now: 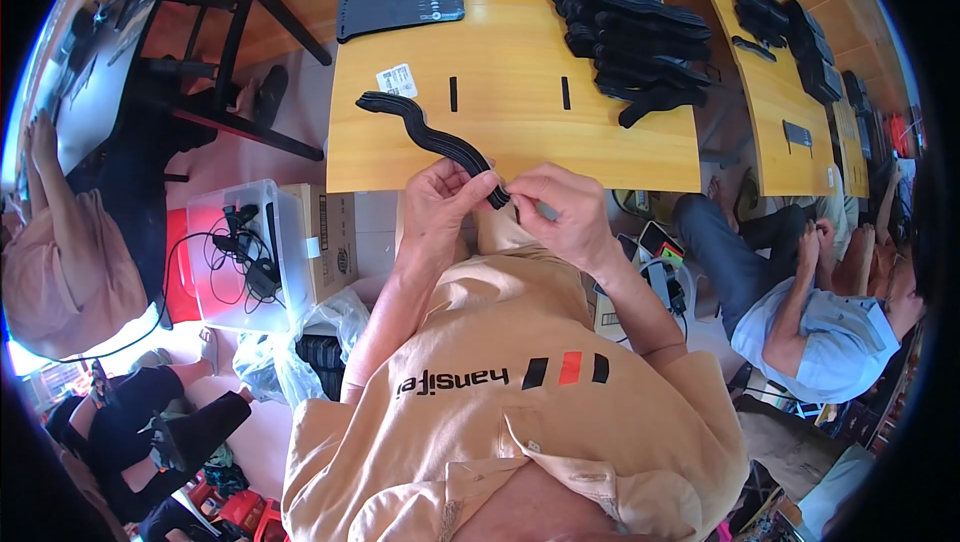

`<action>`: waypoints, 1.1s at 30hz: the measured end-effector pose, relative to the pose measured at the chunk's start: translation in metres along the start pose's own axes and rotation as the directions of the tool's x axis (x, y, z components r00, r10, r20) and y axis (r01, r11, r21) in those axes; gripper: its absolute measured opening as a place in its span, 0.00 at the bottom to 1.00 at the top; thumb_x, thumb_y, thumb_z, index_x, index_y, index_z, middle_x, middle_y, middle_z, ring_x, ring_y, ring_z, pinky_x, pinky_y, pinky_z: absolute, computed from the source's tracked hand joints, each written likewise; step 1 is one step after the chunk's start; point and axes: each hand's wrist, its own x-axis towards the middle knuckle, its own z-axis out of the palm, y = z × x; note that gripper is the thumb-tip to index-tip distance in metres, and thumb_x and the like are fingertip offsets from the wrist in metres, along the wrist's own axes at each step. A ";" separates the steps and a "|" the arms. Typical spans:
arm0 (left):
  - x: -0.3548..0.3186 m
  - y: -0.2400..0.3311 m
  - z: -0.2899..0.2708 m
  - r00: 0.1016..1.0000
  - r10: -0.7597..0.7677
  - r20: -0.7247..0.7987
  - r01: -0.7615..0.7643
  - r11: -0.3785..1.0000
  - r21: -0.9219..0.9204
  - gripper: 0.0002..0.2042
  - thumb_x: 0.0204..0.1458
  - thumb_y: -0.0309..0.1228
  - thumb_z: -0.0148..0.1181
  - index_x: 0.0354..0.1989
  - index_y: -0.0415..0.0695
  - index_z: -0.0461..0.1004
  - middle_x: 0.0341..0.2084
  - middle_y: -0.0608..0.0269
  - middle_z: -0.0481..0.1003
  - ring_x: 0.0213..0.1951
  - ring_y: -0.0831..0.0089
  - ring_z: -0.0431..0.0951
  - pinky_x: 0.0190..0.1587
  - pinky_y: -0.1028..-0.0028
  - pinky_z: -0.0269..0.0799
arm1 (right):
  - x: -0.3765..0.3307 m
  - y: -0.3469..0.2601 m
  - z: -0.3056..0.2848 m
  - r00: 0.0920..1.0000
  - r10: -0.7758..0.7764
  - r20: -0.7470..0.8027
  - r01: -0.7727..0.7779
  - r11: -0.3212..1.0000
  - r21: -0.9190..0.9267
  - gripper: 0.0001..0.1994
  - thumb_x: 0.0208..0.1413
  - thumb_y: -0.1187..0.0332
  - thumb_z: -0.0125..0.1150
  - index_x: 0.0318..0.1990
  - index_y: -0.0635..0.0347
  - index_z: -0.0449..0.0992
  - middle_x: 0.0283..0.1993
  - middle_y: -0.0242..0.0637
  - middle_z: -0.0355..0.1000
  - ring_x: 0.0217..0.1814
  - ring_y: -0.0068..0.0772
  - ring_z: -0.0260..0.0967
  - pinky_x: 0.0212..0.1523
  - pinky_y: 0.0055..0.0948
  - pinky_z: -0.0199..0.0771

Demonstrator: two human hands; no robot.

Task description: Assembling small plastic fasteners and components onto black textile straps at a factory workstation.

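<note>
Your left hand (445, 194) pinches a long, wavy, black fabric-like strip bundle (431, 140) near its lower end; your right hand (567, 210), grip unclear, sits just beside that end. From your fingers, the bundle's long axis runs forward-left over the yellow wooden table (400, 168).

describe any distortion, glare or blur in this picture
Head view: black corners, and the side table appears slanted by the fisheye; head view: white glare on the left rim; head view: the left hand, right hand and black strips look fairly sharp.
</note>
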 end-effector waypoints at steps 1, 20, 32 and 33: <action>-0.001 0.001 0.001 1.000 0.000 0.001 0.000 1.000 0.001 0.13 0.48 0.28 0.63 0.40 0.36 0.73 0.28 0.64 0.76 0.27 0.83 0.74 0.30 0.85 0.69 | 0.000 -0.001 0.000 1.000 0.000 -0.001 0.000 1.000 0.000 0.07 0.42 0.83 0.60 0.31 0.67 0.75 0.27 0.39 0.71 0.24 0.32 0.71 0.22 0.26 0.70; -0.001 0.004 0.004 0.985 -0.123 0.119 0.136 0.984 -0.111 0.12 0.52 0.27 0.58 0.42 0.34 0.72 0.31 0.62 0.76 0.30 0.80 0.76 0.34 0.80 0.74 | -0.008 0.002 -0.003 0.848 0.497 0.183 -0.520 0.715 0.468 0.02 0.48 0.80 0.57 0.30 0.68 0.71 0.26 0.37 0.69 0.25 0.23 0.69 0.25 0.21 0.70; 0.004 -0.003 0.006 0.982 -0.113 0.153 0.127 0.988 -0.091 0.12 0.53 0.27 0.57 0.42 0.33 0.72 0.31 0.61 0.76 0.31 0.77 0.77 0.36 0.76 0.76 | -0.003 -0.021 -0.013 0.996 -0.009 0.084 0.037 0.940 -0.339 0.05 0.41 0.78 0.57 0.27 0.63 0.68 0.25 0.38 0.65 0.24 0.40 0.67 0.22 0.33 0.70; 0.003 -0.002 0.007 0.979 -0.116 0.169 0.132 0.987 -0.087 0.12 0.53 0.27 0.57 0.42 0.33 0.72 0.31 0.62 0.76 0.31 0.77 0.77 0.36 0.76 0.76 | -0.004 -0.022 -0.013 0.991 0.001 0.137 0.055 0.914 -0.402 0.05 0.42 0.76 0.57 0.26 0.63 0.66 0.24 0.38 0.64 0.24 0.40 0.68 0.22 0.35 0.70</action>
